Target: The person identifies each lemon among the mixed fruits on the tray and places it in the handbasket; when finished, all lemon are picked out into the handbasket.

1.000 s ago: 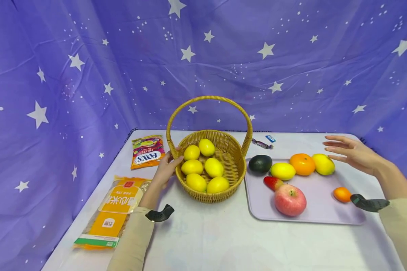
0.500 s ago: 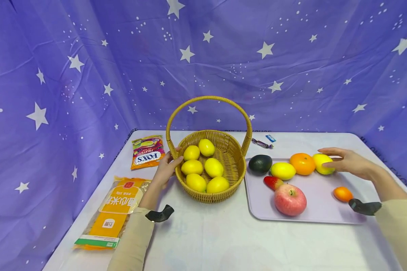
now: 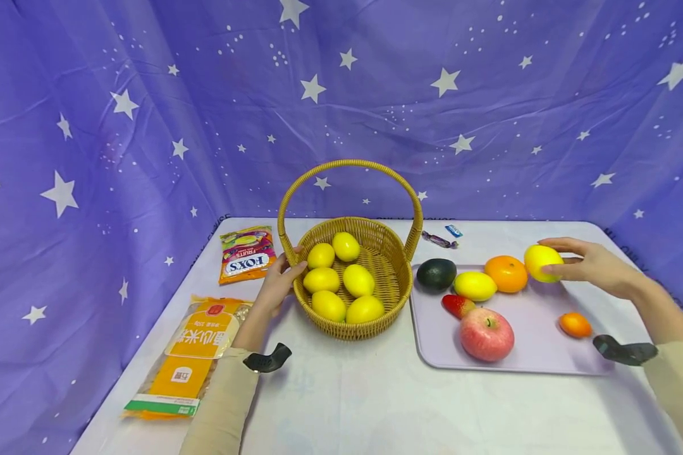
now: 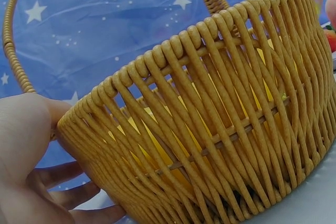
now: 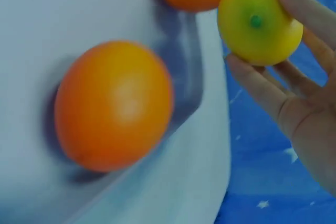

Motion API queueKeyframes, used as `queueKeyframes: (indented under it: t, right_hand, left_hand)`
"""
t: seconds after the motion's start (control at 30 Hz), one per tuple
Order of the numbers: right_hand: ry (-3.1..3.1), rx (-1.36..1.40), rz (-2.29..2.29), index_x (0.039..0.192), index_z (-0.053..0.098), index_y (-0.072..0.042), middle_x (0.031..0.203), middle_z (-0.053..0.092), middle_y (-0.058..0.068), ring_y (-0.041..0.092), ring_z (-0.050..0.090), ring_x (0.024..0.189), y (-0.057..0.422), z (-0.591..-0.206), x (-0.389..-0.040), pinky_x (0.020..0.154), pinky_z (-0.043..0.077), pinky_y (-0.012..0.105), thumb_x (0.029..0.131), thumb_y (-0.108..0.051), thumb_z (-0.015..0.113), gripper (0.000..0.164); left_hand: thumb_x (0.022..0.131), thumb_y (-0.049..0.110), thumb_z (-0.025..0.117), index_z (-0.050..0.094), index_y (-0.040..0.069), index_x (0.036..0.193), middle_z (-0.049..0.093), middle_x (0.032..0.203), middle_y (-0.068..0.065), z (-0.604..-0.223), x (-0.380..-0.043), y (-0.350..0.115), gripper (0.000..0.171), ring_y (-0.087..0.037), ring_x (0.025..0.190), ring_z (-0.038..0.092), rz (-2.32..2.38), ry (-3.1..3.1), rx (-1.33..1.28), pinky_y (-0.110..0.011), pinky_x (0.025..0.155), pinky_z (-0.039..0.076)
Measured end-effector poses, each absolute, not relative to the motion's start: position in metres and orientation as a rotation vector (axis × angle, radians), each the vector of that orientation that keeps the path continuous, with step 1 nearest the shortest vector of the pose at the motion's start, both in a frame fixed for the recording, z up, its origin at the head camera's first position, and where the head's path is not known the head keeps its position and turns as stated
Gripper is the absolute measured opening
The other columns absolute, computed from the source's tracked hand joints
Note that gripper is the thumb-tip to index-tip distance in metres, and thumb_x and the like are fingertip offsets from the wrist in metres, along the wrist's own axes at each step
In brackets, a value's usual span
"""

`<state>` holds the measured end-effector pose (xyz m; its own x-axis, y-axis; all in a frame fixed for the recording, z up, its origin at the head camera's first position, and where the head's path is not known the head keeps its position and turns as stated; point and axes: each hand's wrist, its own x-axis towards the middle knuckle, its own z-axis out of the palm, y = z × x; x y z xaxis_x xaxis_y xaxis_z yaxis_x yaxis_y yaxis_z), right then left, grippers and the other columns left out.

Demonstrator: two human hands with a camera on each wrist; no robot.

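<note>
My right hand [image 3: 600, 268] pinches a yellow lemon [image 3: 542, 263] between thumb and fingers over the back right of the lilac tray [image 3: 537, 344]. In the right wrist view the lemon [image 5: 257, 24] shows its green stem end. At its left sits an orange [image 3: 506, 274]. My left hand [image 3: 277, 283] grips the left side of a wicker basket [image 3: 350, 332], thumb over the rim. Close up in the left wrist view, the left hand [image 4: 31, 156] has its other fingers against the outside of the weave [image 4: 210, 103]. Several lemons [image 3: 358, 280] lie in the basket's left and front part.
On the tray are an avocado [image 3: 436, 275], another lemon [image 3: 475, 287], a strawberry [image 3: 458, 306], an apple [image 3: 486, 335] and a kumquat-like orange fruit [image 3: 575, 325]. Two wrapped candies [image 3: 439, 239] lie behind it. A candy bag [image 3: 247, 254] and a grain bag [image 3: 193, 354] lie left.
My right hand came down to the lemon at the tray's back right, took hold of it and raised it slightly off the tray. The left hand and basket stayed put.
</note>
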<state>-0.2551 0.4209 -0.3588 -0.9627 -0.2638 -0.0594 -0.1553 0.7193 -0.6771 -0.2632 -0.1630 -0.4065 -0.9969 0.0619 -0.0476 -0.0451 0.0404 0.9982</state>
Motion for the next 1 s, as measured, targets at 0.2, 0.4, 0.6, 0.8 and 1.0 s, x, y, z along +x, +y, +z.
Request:
queueKeyframes:
  t: [0.2,0.4,0.6,0.8,1.0]
  right_hand:
    - [2.690,-0.517,-1.304,0.142,0.042,-0.003,0.124,0.050,-0.015,-0.001,0.059,0.100,0.384,-0.333,-0.249,0.077,0.056,0.026,0.093,-0.007,0.064,0.055]
    - [2.506,-0.699,-1.348,0.141,0.046,-0.007,0.131,0.051,-0.013,0.001,0.054,0.112,0.324,-0.315,-0.248,0.085,0.052,0.024,0.092,-0.007,0.064,0.052]
    - [2.287,-0.907,-1.332,0.138,0.050,-0.009,0.140,0.048,0.007,0.030,0.046,0.126,0.253,-0.311,-0.258,0.101,0.044,0.044,0.089,-0.008,0.070,0.053]
    - [2.156,-1.020,-1.256,0.139,0.050,-0.010,0.141,0.048,0.008,0.036,0.045,0.127,0.189,-0.318,-0.268,0.106,0.035,0.055,0.087,-0.015,0.074,0.058]
    - [2.174,-1.002,-1.240,0.140,0.048,-0.009,0.143,0.046,0.009,0.030,0.047,0.125,0.148,-0.330,-0.289,0.104,0.040,0.046,0.085,-0.014,0.076,0.062]
  left_hand:
    - [0.100,0.019,0.054,0.040,0.015,0.147,0.040,0.144,-0.017,-0.403,-0.263,-0.166,0.049,-0.036,0.118,0.051,2.110,2.232,0.027,-0.044,0.087,0.054]
    - [0.100,0.018,0.054,0.040,0.015,0.147,0.040,0.144,-0.017,-0.401,-0.263,-0.167,0.049,-0.035,0.119,0.051,2.112,2.239,0.018,-0.045,0.087,0.054]
    - [0.100,0.018,0.053,0.038,0.012,0.147,0.040,0.142,-0.020,-0.402,-0.261,-0.167,0.050,-0.038,0.117,0.051,2.114,2.237,0.029,-0.045,0.087,0.054]
    - [0.100,0.019,0.054,0.041,0.013,0.146,0.041,0.143,-0.019,-0.405,-0.261,-0.165,0.048,-0.037,0.117,0.052,2.101,2.251,0.022,-0.045,0.087,0.054]
    - [0.100,0.019,0.054,0.042,0.014,0.146,0.040,0.145,-0.019,-0.406,-0.260,-0.162,0.048,-0.038,0.119,0.051,2.107,2.244,0.015,-0.047,0.088,0.053]
